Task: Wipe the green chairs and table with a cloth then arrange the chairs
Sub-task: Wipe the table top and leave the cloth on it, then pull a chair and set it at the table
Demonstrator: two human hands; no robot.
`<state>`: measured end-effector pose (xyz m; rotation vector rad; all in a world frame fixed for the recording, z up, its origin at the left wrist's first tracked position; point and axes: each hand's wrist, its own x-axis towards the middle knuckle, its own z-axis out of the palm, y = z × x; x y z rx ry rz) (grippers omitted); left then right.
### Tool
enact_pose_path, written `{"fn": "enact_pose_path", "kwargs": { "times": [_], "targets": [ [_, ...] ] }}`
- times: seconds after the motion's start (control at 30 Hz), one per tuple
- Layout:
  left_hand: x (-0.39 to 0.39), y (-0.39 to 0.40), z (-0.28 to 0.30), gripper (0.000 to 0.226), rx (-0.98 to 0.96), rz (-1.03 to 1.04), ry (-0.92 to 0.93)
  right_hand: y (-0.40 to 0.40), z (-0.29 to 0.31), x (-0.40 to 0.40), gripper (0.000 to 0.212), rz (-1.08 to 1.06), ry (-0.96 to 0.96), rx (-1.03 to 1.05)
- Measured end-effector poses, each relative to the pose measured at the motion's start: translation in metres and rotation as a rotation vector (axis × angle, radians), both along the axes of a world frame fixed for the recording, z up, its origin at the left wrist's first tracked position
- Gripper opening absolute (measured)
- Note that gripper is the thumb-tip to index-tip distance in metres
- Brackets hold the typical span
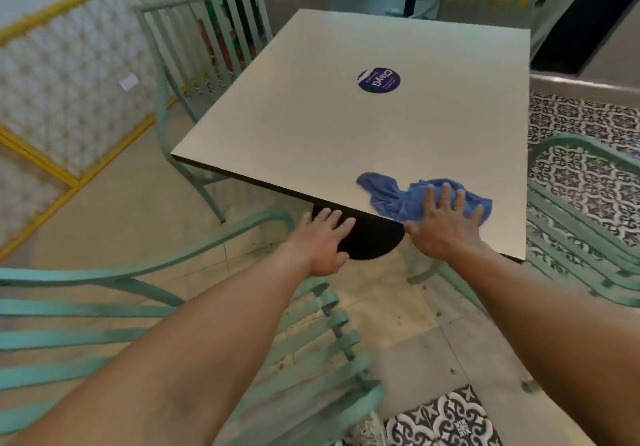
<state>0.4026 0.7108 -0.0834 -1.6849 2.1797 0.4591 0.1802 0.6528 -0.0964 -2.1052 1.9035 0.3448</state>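
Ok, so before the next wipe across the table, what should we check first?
1. Blue cloth under the right hand: ok, the palm lies flat on it.
2. Cloth fully on the table: ok, though it sits right at the near edge.
3. Tabletop free of loose things: ok, only a round purple sticker shows.
4. Left hand out of the way: ok, it is below the table's near edge, off the top.
5. Chairs clear of the table: ok, the near chair stands apart from it.
6. Cloth damp or dry: cannot tell.
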Motion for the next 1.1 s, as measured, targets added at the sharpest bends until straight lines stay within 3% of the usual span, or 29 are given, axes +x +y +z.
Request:
{"fn": "enact_pose_path", "kwargs": {
  "times": [0.1,0.33,0.53,0.9,1.1],
  "targets": [
    [0.053,0.058,0.008,0.070,0.018,0.072,0.035,0.050,0.015,0.051,0.076,0.040,-0.109,-0.156],
    [0.147,0.203,0.009,0.067,0.194,0.114,-0.015,0.224,0.018,0.195,0.057,0.058,-0.380,0.226],
    [0.204,0.303,0.011,0.070,0.256,0.118,-0.065,0.348,0.016,0.274,0.063,0.034,-0.315,0.311],
    [0.262,0.370,0.041,0.075,0.214,0.122,-0.080,0.420,0.021,0.330,0.064,0.111,-0.297,0.339],
    [0.288,0.364,0.035,0.077,0.223,0.038,-0.085,0.435,0.018,0.354,0.062,0.013,-0.327,0.368]
  ]
}}
